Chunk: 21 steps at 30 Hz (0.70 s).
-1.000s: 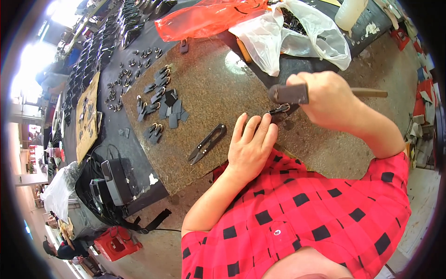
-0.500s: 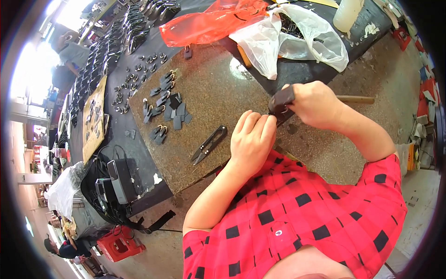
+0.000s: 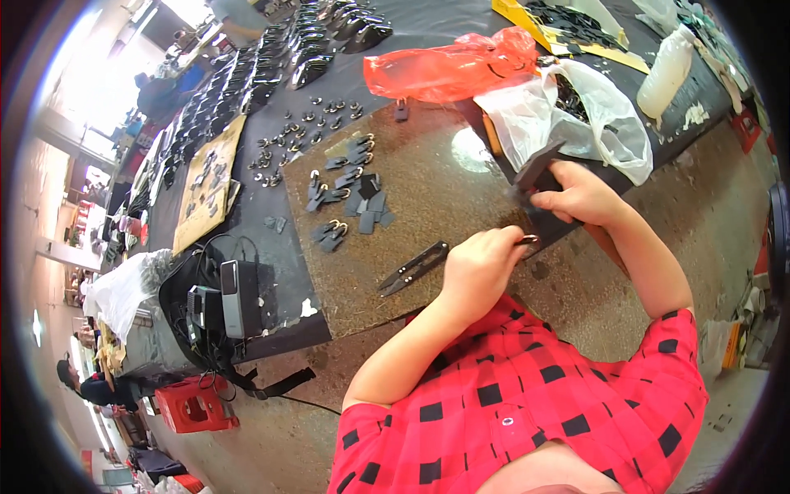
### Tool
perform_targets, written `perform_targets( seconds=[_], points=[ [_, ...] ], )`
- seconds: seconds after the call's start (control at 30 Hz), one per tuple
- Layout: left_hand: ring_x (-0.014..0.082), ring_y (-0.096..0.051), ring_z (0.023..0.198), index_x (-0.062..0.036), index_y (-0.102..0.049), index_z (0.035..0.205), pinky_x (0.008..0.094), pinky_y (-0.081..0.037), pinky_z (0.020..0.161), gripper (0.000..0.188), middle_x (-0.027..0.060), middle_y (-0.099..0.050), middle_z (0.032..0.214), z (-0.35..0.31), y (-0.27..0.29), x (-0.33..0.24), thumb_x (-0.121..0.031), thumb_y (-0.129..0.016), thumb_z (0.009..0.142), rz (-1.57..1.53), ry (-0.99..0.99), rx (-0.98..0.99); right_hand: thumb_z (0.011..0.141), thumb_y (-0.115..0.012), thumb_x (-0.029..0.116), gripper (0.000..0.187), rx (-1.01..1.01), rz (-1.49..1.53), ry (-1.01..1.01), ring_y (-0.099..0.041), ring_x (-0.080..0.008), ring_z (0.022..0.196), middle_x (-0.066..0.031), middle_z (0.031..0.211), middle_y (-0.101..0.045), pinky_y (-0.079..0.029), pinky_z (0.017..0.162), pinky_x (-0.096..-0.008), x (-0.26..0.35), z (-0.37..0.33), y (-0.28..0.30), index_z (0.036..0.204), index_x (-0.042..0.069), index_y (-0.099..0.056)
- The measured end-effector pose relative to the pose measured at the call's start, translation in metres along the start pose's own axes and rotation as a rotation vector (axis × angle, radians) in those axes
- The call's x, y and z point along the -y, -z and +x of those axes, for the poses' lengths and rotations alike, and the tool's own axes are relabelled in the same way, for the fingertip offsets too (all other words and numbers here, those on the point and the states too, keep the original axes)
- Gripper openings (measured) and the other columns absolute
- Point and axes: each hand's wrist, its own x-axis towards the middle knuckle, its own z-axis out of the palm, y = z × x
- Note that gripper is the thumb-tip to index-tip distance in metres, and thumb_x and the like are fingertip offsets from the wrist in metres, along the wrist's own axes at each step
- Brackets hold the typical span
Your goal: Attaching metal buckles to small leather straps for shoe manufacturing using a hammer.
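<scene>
My right hand point(image 3: 583, 196) grips a hammer point(image 3: 538, 168) with a dark head and a wooden handle, lifted over the right corner of the stone slab point(image 3: 444, 198). My left hand point(image 3: 481, 267) is closed near the slab's front edge. A metal ring point(image 3: 527, 240) pokes out beyond its fingertips; whatever else it pinches is hidden. Left of that hand lie black thread snips point(image 3: 414, 268). Farther left on the slab are a pile of small black tabs point(image 3: 370, 206) and several tabs with metal rings point(image 3: 332, 235).
Behind the slab are a red plastic bag point(image 3: 453, 70) and a white plastic bag point(image 3: 514, 123). A whitish bottle point(image 3: 666, 74) stands at the far right. More ringed pieces point(image 3: 288, 144) lie beyond the slab. A black bag with devices point(image 3: 239, 300) rests at the left edge.
The hammer has come up and away from my left hand, its head now turned upward. My left hand has lowered slightly, and a ring now shows at its fingertips. The view has shifted.
</scene>
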Motion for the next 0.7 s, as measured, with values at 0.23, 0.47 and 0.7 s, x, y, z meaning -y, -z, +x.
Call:
perform_targets(
  seconds=[0.23,0.47,0.7],
  points=[
    [0.0073,-0.055,0.069,0.0006,-0.055,0.093,0.0195,-0.046,0.062,0.014,0.0034,-0.060,0.081,-0.017,0.050,0.012,-0.005,-0.057,0.080,-1.029,0.692,-0.118,0.075,-0.059,0.015,0.029,0.214,-0.399,0.024,-0.046,-0.0118,0.045,-0.0054,0.066,-0.052,-0.037,0.043,-0.0256,0.021,0.049,-0.041,0.097,-0.001,-0.048],
    [0.0096,-0.056,0.069,-0.0029,-0.039,0.109,0.0210,-0.046,0.063,0.029,0.0073,-0.060,0.083,-0.023,0.064,0.023,-0.006,-0.053,0.083,-1.118,0.719,-0.139,0.072,-0.062,0.013,0.031,-0.416,-1.104,0.822,-0.054,-0.0259,0.081,-0.0103,0.085,-0.053,-0.042,0.071,-0.0389,0.032,0.026,-0.065,0.099,0.003,-0.050],
    [0.0083,-0.053,0.073,-0.0049,-0.031,0.113,0.0199,-0.043,0.066,0.031,0.0048,-0.056,0.083,-0.026,0.058,0.019,-0.009,-0.048,0.087,-1.088,0.592,-0.063,0.074,-0.062,0.012,0.018,0.045,-0.396,0.667,-0.055,-0.0217,0.073,-0.0087,0.078,-0.055,-0.044,0.065,-0.0294,0.020,0.013,-0.087,0.087,0.003,-0.055]
  ],
)
